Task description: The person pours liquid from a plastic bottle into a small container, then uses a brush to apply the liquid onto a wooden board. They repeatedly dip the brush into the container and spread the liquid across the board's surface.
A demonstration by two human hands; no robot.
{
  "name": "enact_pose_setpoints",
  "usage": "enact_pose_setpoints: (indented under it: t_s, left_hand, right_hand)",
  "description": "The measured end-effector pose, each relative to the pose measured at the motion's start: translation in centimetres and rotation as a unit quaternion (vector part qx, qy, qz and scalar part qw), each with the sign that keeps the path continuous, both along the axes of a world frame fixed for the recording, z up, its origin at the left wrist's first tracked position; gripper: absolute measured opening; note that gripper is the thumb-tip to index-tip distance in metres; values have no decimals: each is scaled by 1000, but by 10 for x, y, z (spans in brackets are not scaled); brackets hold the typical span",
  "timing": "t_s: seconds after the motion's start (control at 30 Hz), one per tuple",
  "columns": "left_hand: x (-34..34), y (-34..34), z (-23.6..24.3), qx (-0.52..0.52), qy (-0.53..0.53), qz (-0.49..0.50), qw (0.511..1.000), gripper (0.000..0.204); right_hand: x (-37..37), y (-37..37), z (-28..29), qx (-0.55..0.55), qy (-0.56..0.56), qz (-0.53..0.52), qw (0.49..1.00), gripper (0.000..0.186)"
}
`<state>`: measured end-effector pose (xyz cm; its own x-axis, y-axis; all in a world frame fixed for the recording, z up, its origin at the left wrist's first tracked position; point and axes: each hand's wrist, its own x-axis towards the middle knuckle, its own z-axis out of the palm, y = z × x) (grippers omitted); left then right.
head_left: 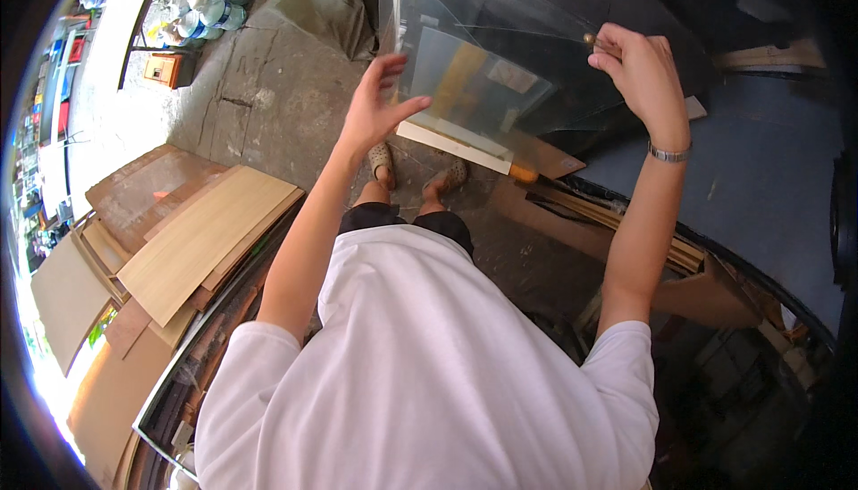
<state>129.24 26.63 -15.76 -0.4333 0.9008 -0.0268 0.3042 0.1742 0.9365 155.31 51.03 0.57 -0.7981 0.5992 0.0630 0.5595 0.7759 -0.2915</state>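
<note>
Clear glass panes (483, 21) lean or lie in front of me at the top centre, with pale strips and a yellow band seen through them; how many there are I cannot tell. My left hand (380, 101) is beside their left edge, fingers and thumb spread, fingertips blurred; whether it touches the glass is unclear. Over the glass's right part, my right hand (636, 74) has thumb and index pinched round a small brass-coloured object (589, 39), mostly hidden by the fingers. A white strip (451, 147) runs below the glass, above my feet.
Wooden boards (201, 249) are piled at my left. Water jugs (214, 12), an orange box (163, 68) and a grey cloth-like sheet (326, 7) stand at the back left on the concrete floor (259, 97). A grey-blue surface (764, 168) with wooden pieces beneath is at my right.
</note>
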Motion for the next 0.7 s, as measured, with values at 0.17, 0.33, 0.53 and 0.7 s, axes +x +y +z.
enact_pose_setpoints:
  t_s: [0.17, 0.33, 0.53, 0.7]
  left_hand:
    - [2, 70, 25, 79, 25, -85, 993, 80]
    - [3, 87, 24, 24, -36, -203, 978, 60]
    - [14, 92, 14, -3, -84, -182, 980, 21]
    - [15, 90, 12, 3, -85, -189, 978, 12]
  right_hand:
    - [4, -21, 9, 8, -12, 2, 1000, 20]
    - [6, -37, 16, -6, -9, -6, 1000, 17]
    - [7, -46, 22, 1, -18, 0, 1000, 15]
    - [68, -47, 9, -150, 317, -151, 924, 43]
